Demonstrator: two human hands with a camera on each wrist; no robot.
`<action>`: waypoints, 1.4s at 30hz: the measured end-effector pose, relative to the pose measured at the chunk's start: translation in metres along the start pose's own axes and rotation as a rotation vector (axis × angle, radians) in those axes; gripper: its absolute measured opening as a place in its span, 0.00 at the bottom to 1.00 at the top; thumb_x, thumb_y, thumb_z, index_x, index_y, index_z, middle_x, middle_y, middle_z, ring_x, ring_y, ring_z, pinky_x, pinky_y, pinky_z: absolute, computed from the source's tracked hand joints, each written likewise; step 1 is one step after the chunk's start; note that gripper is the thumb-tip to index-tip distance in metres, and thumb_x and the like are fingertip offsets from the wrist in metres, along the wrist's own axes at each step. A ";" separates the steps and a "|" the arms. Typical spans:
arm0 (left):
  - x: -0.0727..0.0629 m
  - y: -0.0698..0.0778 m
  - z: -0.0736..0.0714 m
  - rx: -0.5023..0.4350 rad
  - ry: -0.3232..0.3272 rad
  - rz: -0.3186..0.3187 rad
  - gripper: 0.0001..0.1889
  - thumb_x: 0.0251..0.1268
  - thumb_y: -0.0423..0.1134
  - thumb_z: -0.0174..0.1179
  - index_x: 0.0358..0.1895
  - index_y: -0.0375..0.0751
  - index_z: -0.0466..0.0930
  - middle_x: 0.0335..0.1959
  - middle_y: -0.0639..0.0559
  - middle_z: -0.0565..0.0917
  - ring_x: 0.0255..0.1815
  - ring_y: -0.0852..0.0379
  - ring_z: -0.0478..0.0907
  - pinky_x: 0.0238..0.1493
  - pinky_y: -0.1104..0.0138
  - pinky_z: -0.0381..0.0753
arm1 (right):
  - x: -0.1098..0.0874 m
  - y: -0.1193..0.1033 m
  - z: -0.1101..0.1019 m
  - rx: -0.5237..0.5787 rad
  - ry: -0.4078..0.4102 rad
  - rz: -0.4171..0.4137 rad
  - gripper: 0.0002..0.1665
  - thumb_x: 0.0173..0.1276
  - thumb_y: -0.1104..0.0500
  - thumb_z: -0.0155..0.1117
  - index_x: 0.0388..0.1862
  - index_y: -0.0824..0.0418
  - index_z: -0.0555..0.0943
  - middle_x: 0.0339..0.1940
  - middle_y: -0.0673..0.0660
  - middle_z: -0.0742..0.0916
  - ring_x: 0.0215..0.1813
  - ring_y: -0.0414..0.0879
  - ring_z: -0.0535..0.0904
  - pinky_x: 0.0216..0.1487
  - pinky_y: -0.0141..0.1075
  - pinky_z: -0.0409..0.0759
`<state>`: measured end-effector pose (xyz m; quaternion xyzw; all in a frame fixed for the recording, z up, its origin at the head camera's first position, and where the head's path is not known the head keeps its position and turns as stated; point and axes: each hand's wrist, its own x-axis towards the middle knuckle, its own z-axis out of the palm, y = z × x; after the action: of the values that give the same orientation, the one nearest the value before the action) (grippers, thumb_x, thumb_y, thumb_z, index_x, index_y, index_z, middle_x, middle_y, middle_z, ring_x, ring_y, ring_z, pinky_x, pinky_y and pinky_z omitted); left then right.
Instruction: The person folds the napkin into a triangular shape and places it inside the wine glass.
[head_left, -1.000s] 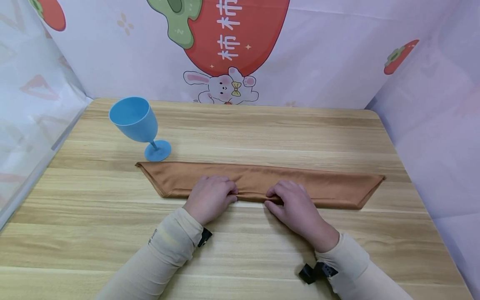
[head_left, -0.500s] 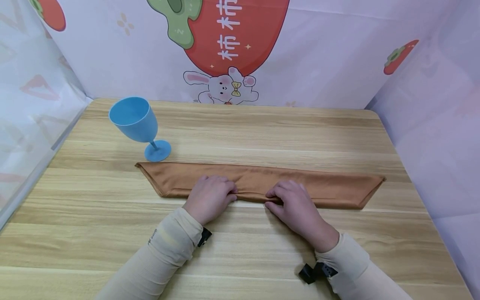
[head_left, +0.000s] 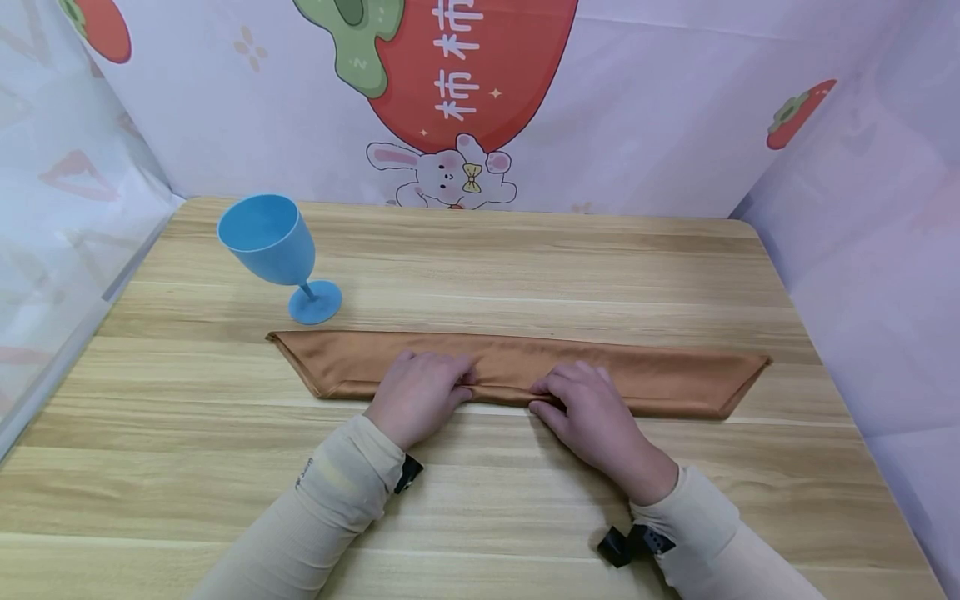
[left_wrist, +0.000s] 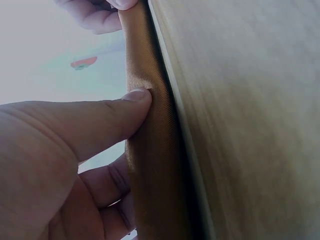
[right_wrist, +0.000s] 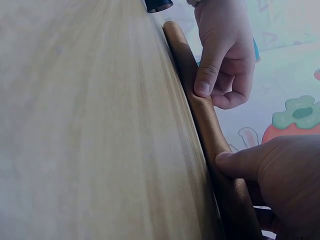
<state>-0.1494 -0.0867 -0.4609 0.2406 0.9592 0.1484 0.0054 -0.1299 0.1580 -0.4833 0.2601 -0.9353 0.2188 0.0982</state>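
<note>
A brown satin cloth napkin (head_left: 675,379), folded into a long band with slanted ends, lies across the middle of the table. My left hand (head_left: 420,396) pinches its near edge left of centre; in the left wrist view the thumb (left_wrist: 117,117) presses into the rolled fold, with fingers behind it. A short span to the right, my right hand (head_left: 588,408) pinches the same edge between thumb and fingers. The right wrist view shows both thumbs on the padded near fold (right_wrist: 212,127). Parts of the fingers are hidden behind the cloth.
A blue plastic goblet (head_left: 273,242) stands upright just beyond the napkin's left end. The wooden table (head_left: 525,258) ends at a white printed curtain (head_left: 637,125) behind it. Black wrist cameras (head_left: 617,546) sit below each sleeve's cuff.
The napkin's far edge has shifted slightly toward me, most at the left end, leaving a wider gap to the goblet's base. Both hands stay almost in place, gripping the near edge.
</note>
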 end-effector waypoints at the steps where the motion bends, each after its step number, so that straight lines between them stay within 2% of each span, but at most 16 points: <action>1: 0.000 0.000 0.000 -0.001 0.002 0.001 0.10 0.62 0.46 0.70 0.32 0.58 0.76 0.28 0.66 0.83 0.35 0.58 0.81 0.41 0.56 0.70 | 0.000 0.000 0.000 0.000 -0.002 0.001 0.07 0.60 0.57 0.78 0.36 0.53 0.87 0.36 0.45 0.86 0.44 0.47 0.80 0.45 0.45 0.69; 13: -0.002 0.000 -0.001 0.050 0.015 0.021 0.05 0.61 0.49 0.71 0.31 0.58 0.84 0.31 0.63 0.80 0.36 0.58 0.80 0.41 0.56 0.71 | 0.000 0.000 -0.002 -0.005 -0.007 0.000 0.06 0.61 0.57 0.77 0.36 0.54 0.87 0.35 0.46 0.84 0.44 0.48 0.79 0.43 0.44 0.66; 21: -0.002 0.001 -0.004 0.069 -0.050 0.016 0.12 0.53 0.55 0.75 0.33 0.57 0.84 0.33 0.63 0.79 0.39 0.56 0.78 0.43 0.56 0.70 | 0.000 -0.001 -0.002 -0.013 -0.015 0.010 0.05 0.62 0.57 0.75 0.36 0.54 0.88 0.34 0.46 0.82 0.43 0.48 0.77 0.43 0.44 0.66; 25: -0.002 0.001 -0.003 0.077 -0.055 0.022 0.11 0.54 0.53 0.75 0.33 0.57 0.84 0.34 0.63 0.80 0.40 0.56 0.79 0.44 0.56 0.70 | 0.000 0.000 -0.002 -0.019 -0.023 0.014 0.05 0.63 0.56 0.74 0.37 0.53 0.87 0.34 0.46 0.82 0.43 0.48 0.77 0.43 0.44 0.65; 34: -0.002 0.001 -0.001 0.071 -0.022 0.030 0.06 0.59 0.49 0.73 0.35 0.57 0.88 0.34 0.62 0.81 0.40 0.56 0.80 0.44 0.55 0.72 | 0.001 0.000 -0.001 -0.014 -0.040 0.041 0.03 0.66 0.56 0.72 0.37 0.53 0.87 0.35 0.45 0.84 0.43 0.48 0.78 0.46 0.46 0.66; 42: -0.003 0.001 0.000 0.080 -0.018 0.034 0.04 0.62 0.48 0.70 0.35 0.57 0.87 0.34 0.61 0.82 0.39 0.56 0.80 0.44 0.56 0.72 | 0.000 0.001 0.001 0.035 0.011 0.036 0.07 0.62 0.58 0.76 0.36 0.49 0.84 0.35 0.44 0.83 0.40 0.45 0.75 0.43 0.44 0.63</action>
<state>-0.1465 -0.0869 -0.4602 0.2582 0.9600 0.1080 0.0017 -0.1304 0.1581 -0.4844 0.2435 -0.9354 0.2382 0.0949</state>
